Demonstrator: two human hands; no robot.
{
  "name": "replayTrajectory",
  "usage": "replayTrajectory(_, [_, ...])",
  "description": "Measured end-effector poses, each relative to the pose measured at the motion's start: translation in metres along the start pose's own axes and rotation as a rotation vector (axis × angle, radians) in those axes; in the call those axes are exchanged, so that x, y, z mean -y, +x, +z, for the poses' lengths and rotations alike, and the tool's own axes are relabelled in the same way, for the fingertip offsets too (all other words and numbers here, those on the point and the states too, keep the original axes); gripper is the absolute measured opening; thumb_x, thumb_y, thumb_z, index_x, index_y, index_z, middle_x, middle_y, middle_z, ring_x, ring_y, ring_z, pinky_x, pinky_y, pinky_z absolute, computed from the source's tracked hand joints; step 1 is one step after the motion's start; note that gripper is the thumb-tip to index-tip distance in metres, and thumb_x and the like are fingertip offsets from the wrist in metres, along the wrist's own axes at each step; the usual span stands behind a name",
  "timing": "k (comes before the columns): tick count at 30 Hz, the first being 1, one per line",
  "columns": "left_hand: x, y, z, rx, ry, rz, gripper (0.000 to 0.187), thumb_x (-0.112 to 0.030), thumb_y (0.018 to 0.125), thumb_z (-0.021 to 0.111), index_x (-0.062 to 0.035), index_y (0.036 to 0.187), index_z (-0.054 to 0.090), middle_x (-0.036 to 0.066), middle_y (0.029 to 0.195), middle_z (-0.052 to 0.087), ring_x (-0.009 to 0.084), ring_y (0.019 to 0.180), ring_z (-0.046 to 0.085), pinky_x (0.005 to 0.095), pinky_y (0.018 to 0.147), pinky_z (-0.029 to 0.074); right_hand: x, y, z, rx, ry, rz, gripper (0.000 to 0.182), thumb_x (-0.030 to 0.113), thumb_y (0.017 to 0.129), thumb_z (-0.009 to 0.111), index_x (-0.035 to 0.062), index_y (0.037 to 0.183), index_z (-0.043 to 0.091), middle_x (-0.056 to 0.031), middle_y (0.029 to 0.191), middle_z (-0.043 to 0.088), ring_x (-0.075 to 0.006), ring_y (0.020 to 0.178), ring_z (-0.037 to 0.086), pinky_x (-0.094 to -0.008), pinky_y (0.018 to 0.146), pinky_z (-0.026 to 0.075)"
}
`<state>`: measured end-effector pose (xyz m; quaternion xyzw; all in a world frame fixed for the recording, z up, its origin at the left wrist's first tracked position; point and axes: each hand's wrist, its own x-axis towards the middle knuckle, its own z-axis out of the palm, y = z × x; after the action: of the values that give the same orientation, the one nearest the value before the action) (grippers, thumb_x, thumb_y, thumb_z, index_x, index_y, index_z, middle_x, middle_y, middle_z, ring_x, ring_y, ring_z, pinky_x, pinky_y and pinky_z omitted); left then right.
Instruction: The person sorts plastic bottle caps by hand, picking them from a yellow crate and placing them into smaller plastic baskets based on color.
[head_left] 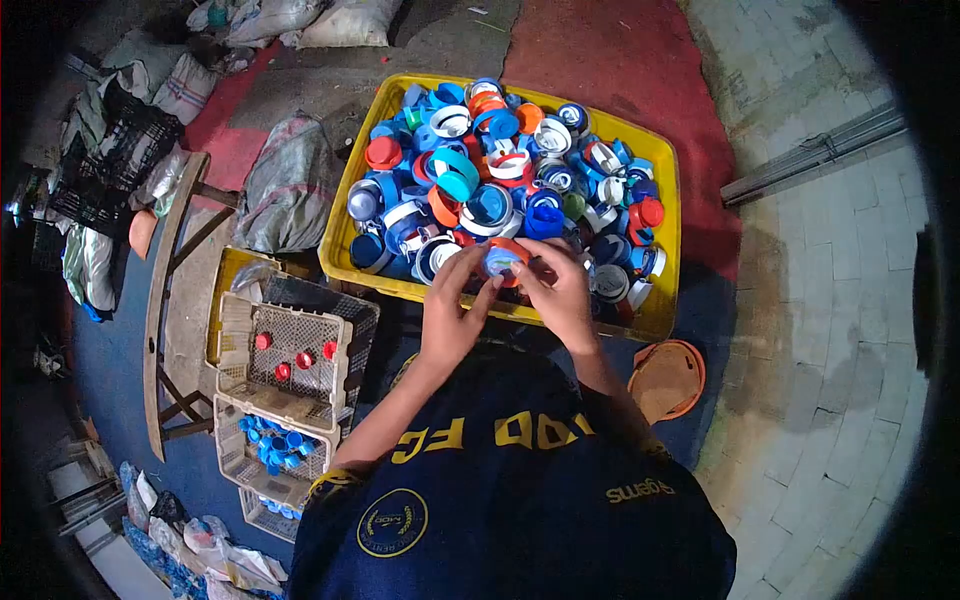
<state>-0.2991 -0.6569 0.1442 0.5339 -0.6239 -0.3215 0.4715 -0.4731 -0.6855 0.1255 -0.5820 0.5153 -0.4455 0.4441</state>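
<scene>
Orange-rimmed plastic lid [502,260] sits pinched between your left grip [453,306] and right grip [560,295], both holding it over the yellow tub [667,205] of assorted caps [487,208].

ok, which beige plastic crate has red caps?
The beige perforated plastic crate nearest the yellow plastic tub: round red caps lie inside; the other two beige crates show blue pieces.

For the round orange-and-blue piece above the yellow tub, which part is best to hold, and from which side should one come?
I would pinch the round orange-and-blue piece by its orange rim, coming from left and right. It looks round, with its face turned up to the camera, and the left hand and right hand hold it from opposite sides.
</scene>
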Motion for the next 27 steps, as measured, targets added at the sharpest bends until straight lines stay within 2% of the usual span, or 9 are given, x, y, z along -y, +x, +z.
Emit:
replayTrajectory(4, [0.0,0.002,0.001,-0.031,0.047,0.088,0.038,-0.006,0.088,0.074,-0.0013,0.125,0.066,0.02,0.123,0.068,0.0351,0.115,0.067,0.0394,0.095,0.052,0.003,-0.005,0.002,0.052,0.29,0.173,0.036,0.01,0.092,0.075,-0.0008,0.125,0.063,-0.0056,0.102,0.067,-0.0072,0.078,0.065,-0.02,0.057,0.052])
replayTrajectory(7, [0.007,-0.003,0.003,-0.041,0.059,0.055,0.037,-0.003,0.087,0.075,-0.0011,0.123,0.065,0.021,0.127,0.068,0.0351,0.117,0.067,0.0385,0.094,0.054,0.006,-0.004,-0.001,0.108,0.31,0.23,0.038,0.01,0.093,0.075,0.0004,0.127,0.061,-0.0045,0.099,0.068,-0.0065,0.076,0.065,-0.0212,0.059,0.053])
replayTrajectory(10, [0.013,-0.006,0.006,-0.052,0.063,0.039,0.033,0.0,0.085,0.078,0.0018,0.115,0.064,0.02,0.134,0.066,0.0271,0.112,0.071,0.0336,0.09,0.055,0.0,-0.005,0.002,0.105,0.393,0.219,0.036,0.011,0.094,0.074,0.0009,0.126,0.061,-0.004,0.095,0.068,-0.0057,0.076,0.064,-0.0211,0.061,0.054])
replayTrajectory(13, [0.021,-0.008,0.007,-0.006,-0.096,-0.111,0.025,0.004,0.086,0.075,0.0024,0.107,0.061,0.021,0.14,0.061,0.0238,0.12,0.067,0.0342,0.095,0.054,-0.006,-0.005,0.003,0.13,0.431,0.248,0.036,0.013,0.095,0.074,-0.0005,0.127,0.062,-0.0034,0.092,0.068,-0.0053,0.076,0.064,-0.0212,0.062,0.053])
replayTrajectory(16, [0.024,-0.011,0.005,0.042,-0.242,-0.127,0.024,0.009,0.086,0.072,0.0027,0.106,0.059,0.021,0.147,0.055,0.0232,0.131,0.058,0.0356,0.1,0.051,0.004,-0.004,0.002,0.118,0.307,0.207,0.037,0.016,0.096,0.073,-0.002,0.126,0.063,-0.0038,0.093,0.069,-0.0059,0.077,0.064,-0.0214,0.064,0.054])
replayTrajectory(19, [0.033,-0.014,0.002,0.067,-0.24,-0.06,0.025,0.011,0.08,0.074,0.001,0.101,0.064,0.024,0.149,0.052,0.0321,0.128,0.062,0.0375,0.096,0.053,-0.008,-0.002,-0.002,0.087,0.232,0.17,0.037,0.017,0.097,0.072,-0.0029,0.127,0.064,-0.0049,0.096,0.07,-0.0067,0.079,0.065,-0.0219,0.066,0.055])
replayTrajectory(22, [0.03,-0.014,-0.001,0.035,-0.277,-0.017,0.022,0.012,0.078,0.074,0.0019,0.095,0.067,0.025,0.154,0.045,0.0326,0.134,0.057,0.039,0.101,0.051,-0.007,-0.001,-0.003,0.039,0.345,0.278,0.036,0.018,0.097,0.072,-0.004,0.125,0.065,-0.0057,0.097,0.071,-0.0066,0.08,0.065,-0.0224,0.066,0.054])
replayTrajectory(25, [0.026,-0.014,-0.008,0.069,-0.317,-0.021,0.02,0.014,0.076,0.073,0.0022,0.092,0.068,0.026,0.158,0.039,0.0352,0.14,0.05,0.042,0.107,0.048,-0.02,-0.004,-0.001,-0.04,0.235,0.184,0.03,0.013,0.1,0.067,-0.0028,0.126,0.065,-0.0066,0.106,0.072,-0.0073,0.083,0.067,-0.0225,0.068,0.056])
replayTrajectory(27, [0.033,-0.014,-0.011,0.1,-0.322,0.083,0.021,0.016,0.075,0.072,0.0007,0.088,0.067,0.028,0.159,0.037,0.0348,0.146,0.041,0.0425,0.114,0.039,-0.023,-0.008,0.0,-0.097,0.065,0.055,0.026,0.01,0.1,0.066,-0.0035,0.121,0.068,-0.0055,0.099,0.073,-0.0064,0.078,0.066,-0.0217,0.065,0.054])
